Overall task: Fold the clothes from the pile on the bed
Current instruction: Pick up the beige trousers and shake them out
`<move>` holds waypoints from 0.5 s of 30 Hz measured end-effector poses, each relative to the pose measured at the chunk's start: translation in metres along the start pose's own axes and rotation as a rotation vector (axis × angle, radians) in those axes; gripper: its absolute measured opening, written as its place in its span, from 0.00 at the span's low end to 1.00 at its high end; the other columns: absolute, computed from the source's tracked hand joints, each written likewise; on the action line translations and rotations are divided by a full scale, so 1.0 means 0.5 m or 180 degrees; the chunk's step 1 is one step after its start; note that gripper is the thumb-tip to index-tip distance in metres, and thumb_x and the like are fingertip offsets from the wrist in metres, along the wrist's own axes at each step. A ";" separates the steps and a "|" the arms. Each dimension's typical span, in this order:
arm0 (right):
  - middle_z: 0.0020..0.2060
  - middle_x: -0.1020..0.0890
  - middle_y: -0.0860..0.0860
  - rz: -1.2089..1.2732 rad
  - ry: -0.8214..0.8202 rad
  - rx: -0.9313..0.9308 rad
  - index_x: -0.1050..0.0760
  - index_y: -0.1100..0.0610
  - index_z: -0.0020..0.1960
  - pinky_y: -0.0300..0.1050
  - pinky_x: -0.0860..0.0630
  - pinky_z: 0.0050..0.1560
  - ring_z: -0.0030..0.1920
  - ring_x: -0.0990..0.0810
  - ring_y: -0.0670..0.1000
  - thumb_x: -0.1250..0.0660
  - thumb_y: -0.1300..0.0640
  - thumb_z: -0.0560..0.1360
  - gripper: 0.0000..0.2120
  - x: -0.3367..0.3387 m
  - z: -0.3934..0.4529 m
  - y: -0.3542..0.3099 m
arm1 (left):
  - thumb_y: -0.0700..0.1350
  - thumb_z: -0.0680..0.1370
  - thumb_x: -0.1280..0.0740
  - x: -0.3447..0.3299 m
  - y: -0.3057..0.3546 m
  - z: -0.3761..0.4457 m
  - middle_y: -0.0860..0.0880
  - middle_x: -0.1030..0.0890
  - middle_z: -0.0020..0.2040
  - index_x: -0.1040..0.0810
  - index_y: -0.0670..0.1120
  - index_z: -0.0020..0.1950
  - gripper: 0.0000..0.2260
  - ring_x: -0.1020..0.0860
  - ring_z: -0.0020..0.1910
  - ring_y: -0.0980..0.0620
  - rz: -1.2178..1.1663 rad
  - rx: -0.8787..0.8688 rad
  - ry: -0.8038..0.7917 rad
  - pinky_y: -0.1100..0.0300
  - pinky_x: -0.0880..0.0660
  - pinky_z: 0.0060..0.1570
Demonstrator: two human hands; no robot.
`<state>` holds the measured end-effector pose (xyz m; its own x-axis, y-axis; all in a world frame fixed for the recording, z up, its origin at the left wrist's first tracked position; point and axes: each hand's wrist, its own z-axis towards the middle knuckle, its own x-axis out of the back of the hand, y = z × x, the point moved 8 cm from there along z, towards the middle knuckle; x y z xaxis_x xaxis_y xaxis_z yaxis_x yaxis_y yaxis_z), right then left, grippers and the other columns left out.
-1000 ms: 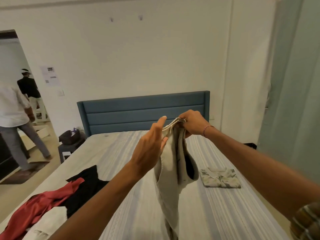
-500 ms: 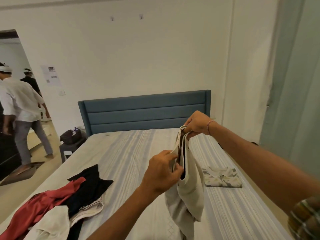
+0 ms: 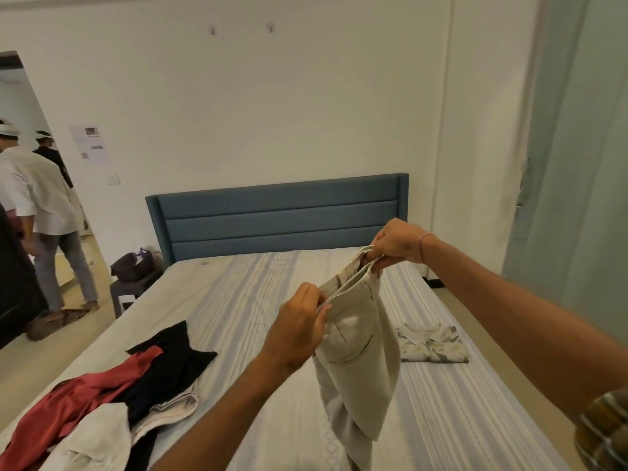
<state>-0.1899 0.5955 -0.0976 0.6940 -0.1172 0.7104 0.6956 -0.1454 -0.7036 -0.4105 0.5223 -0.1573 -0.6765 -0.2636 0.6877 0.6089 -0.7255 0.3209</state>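
Since half a second ago my left hand (image 3: 299, 326) has drawn a little away from my right hand (image 3: 396, 241), stretching the waistband between them. My left fingers (image 3: 317, 302) are clamped on the near end of the band, and my right fingers are pinched tight on the far end, higher up toward the headboard (image 3: 278, 215). From that grip the beige trousers (image 3: 356, 362) hang down in the air above the bed (image 3: 238, 300), a back pocket facing me, the legs trailing out of view below. I judge this to be the lining-up step: getting the waist flat before any fold. Next I need the legs matched and the garment lowered onto the bed. Left of me lies the pile (image 3: 102, 402), red, black and pale pieces unfolded; one folded shirt (image 3: 431, 345) rests to the right.
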 end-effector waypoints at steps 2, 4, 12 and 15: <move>0.43 0.16 0.57 0.0355 -0.0129 0.0072 0.17 0.62 0.48 0.39 0.18 0.37 0.39 0.15 0.51 0.25 0.61 0.74 0.05 0.003 -0.010 0.004 | 0.51 0.84 0.41 0.013 -0.008 0.017 0.53 0.25 0.47 0.30 0.50 0.53 0.05 0.25 0.39 0.58 -0.0155 0.0039 -0.0213 0.74 0.29 0.38; 0.46 0.15 0.58 0.0709 -0.0325 0.0182 0.17 0.62 0.51 0.39 0.18 0.37 0.41 0.15 0.51 0.26 0.62 0.75 0.06 0.001 -0.018 0.002 | 0.53 0.82 0.45 0.030 -0.017 0.035 0.53 0.24 0.47 0.32 0.51 0.54 0.08 0.25 0.38 0.59 -0.0112 0.0095 -0.0206 0.75 0.29 0.38; 0.50 0.15 0.60 0.1066 -0.0649 0.0468 0.16 0.63 0.54 0.47 0.17 0.53 0.48 0.16 0.55 0.27 0.57 0.75 0.11 0.001 -0.038 0.008 | 0.52 0.84 0.42 0.074 -0.044 0.079 0.49 0.23 0.48 0.28 0.48 0.55 0.09 0.24 0.41 0.52 0.0366 -0.0022 0.0127 0.70 0.31 0.40; 0.50 0.14 0.55 0.0712 -0.0950 0.1086 0.17 0.59 0.58 0.44 0.18 0.54 0.51 0.16 0.53 0.22 0.49 0.66 0.24 -0.011 -0.072 -0.013 | 0.55 0.83 0.44 0.089 -0.053 0.082 0.48 0.21 0.48 0.26 0.46 0.55 0.15 0.24 0.40 0.52 0.0388 -0.0164 0.0268 0.66 0.29 0.40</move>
<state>-0.2048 0.5615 -0.0964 0.8212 0.1845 0.5400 0.5102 0.1865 -0.8396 -0.4400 0.5558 -0.1086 -0.6325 -0.4026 0.6617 0.6680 -0.7159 0.2029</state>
